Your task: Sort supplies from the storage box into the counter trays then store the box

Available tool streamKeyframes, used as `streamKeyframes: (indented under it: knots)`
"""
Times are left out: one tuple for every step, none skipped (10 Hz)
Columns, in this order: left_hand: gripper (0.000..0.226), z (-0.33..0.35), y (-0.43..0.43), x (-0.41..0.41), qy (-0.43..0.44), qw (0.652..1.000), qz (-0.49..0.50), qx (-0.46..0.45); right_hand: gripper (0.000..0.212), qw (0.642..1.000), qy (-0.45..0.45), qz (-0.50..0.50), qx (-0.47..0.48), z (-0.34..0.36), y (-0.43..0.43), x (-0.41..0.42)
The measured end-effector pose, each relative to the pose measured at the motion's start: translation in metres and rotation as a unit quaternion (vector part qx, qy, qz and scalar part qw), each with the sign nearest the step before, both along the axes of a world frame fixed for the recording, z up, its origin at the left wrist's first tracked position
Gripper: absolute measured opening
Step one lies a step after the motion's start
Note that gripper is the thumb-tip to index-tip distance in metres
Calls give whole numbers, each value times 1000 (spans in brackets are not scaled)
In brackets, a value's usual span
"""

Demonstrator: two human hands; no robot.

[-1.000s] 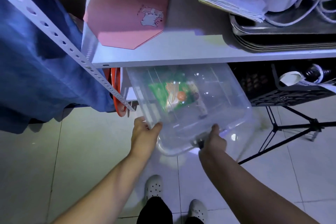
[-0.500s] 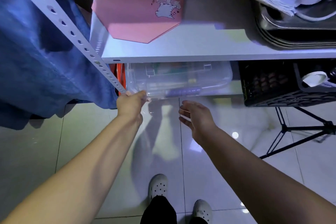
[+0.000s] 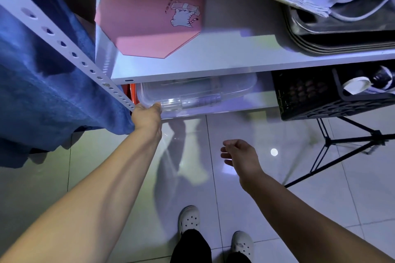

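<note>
Storing stage, judged near complete. Box (image 3: 196,94): clear plastic, lying on the lower shelf (image 3: 252,103) under the white upper shelf (image 3: 235,57), between an orange item (image 3: 132,94) on its left and a black crate (image 3: 316,96) on its right; its front edge sits about level with the shelf lip. Contents: too blurred through the plastic to list, so whether the sorting was finished cannot be read here; counter trays not in view. Left hand (image 3: 147,116): arm stretched forward, fingertips against the box's front left corner; the fingers are hidden behind the back of the hand, so push or grip cannot be told. Right hand (image 3: 241,156): free, well apart from the box, hanging over the floor (image 3: 267,194) with fingers loosely curled, holding nothing. Hands well apart from each other. Done, by appearance: box placed in its shelf slot. Left, by judgement: a last nudge to seat it squarely, if any, then release by the left hand. Nearby, not of the task: pink folder (image 3: 149,13) and stacked metal trays (image 3: 342,38) on the upper shelf, blue cloth (image 3: 42,96) beside the perforated post (image 3: 70,51), tripod (image 3: 350,143) on the floor.
</note>
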State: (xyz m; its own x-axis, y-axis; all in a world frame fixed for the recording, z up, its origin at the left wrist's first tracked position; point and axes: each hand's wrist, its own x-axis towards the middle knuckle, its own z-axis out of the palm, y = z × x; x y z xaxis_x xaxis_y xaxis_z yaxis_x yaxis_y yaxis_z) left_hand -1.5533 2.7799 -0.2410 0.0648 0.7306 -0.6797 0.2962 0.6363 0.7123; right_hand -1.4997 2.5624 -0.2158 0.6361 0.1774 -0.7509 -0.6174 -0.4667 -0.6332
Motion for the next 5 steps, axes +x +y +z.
streamKeyframes:
  knots:
    - [9, 11, 3, 4, 14, 1000, 20, -17, 14, 1000, -5, 12, -5, 10, -9, 0]
    - [24, 17, 9, 3, 28, 999, 23, -7, 13, 1000, -11, 17, -7, 19, -16, 0]
    - [36, 24, 8, 0, 37, 999, 24, -12, 14, 1000, -22, 20, 0, 27, -20, 0]
    - [37, 33, 1, -5, 75, 997, -12, -14, 18, 998, -36, 49, -16, 38, -24, -4]
    - [20, 42, -23, -16, 61, 995, -78, 20, 16, 989, -83, 104, -68, 52, -36, -5]
